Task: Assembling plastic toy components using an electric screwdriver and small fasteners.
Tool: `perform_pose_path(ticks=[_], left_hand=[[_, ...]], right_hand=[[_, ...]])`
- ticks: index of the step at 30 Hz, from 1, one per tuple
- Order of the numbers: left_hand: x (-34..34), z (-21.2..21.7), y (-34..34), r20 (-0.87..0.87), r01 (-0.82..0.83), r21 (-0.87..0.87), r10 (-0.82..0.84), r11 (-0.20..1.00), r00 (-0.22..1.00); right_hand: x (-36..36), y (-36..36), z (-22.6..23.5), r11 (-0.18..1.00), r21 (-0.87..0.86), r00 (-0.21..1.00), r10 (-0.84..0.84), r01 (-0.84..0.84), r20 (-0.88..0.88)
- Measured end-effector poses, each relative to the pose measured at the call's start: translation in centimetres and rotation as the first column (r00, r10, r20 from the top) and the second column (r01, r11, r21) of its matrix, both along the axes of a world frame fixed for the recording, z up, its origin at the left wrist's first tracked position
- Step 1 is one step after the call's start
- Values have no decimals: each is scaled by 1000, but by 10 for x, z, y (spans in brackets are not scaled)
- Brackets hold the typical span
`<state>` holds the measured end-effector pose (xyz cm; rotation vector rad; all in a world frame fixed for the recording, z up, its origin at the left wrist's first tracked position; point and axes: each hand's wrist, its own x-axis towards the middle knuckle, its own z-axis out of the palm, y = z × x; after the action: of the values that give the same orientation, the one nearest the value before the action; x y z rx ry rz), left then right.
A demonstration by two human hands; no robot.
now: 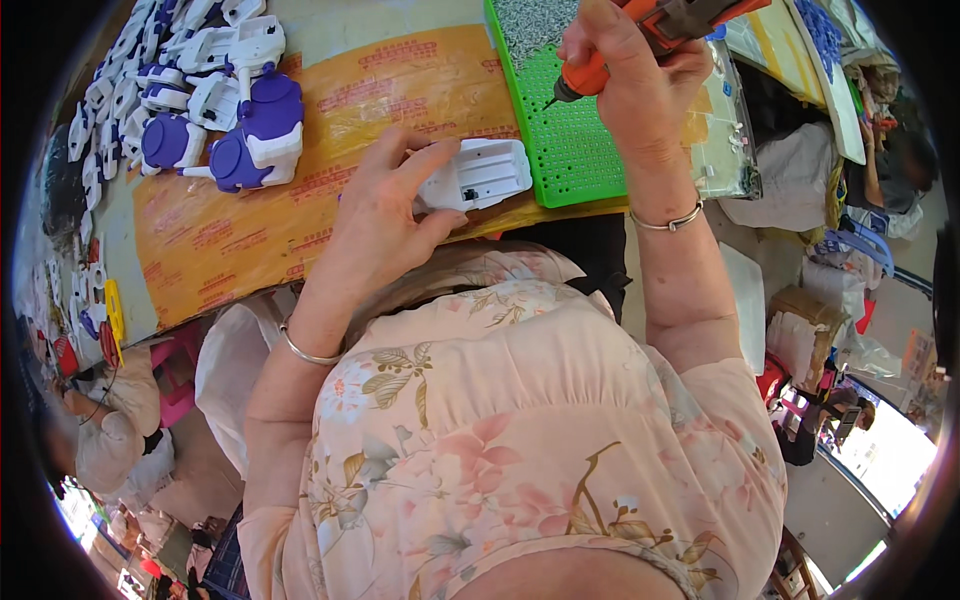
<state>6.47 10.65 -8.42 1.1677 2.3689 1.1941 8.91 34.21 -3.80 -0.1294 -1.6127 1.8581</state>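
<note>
My left hand (395, 195) is closed around the near end of a white plastic housing (485, 175), which lies hollow side up on the table's taped edge. Thumb and fingers pinch its two sides. In my right hand (640, 90) is an orange and black power screwdriver (590, 75), raised over a green perforated tray (575, 150). Its dark bit points left and down above the tray. Small screws fill the tray's far part (535, 30). Part of the screwdriver's body is hidden behind my fingers.
White and purple plastic assemblies (255, 135) lie left of my left hand, with a heap of white parts (120, 110) beyond. Orange-brown printed tape (400, 80) covers the tabletop. A clear container (735, 130) stands right of the tray. Other people sit at far left and right.
</note>
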Motion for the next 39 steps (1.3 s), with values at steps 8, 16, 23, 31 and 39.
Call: perform_pose_path(ticks=[8,16,23,31,39], left_hand=[[-1,4,2,25,10,6,-11,1000,1000],[0,3,1,15,-8,-17,8,1000,1000],[0,5,3,44,-8,-21,9,1000,999],[-3,4,2,35,-11,-28,12,1000,999],[-4,2,4,18,-1,0,1,1000,1000]], right_hand=[[-17,13,-28,933,-17,797,296,-358,-527],[-2,2,-10,1000,12,1000,3,-3,29],[-10,7,-17,1000,-4,999,-20,20,-39],[23,-32,34,994,-69,993,83,-90,-89],[17,-51,8,976,-118,983,185,-184,-3]])
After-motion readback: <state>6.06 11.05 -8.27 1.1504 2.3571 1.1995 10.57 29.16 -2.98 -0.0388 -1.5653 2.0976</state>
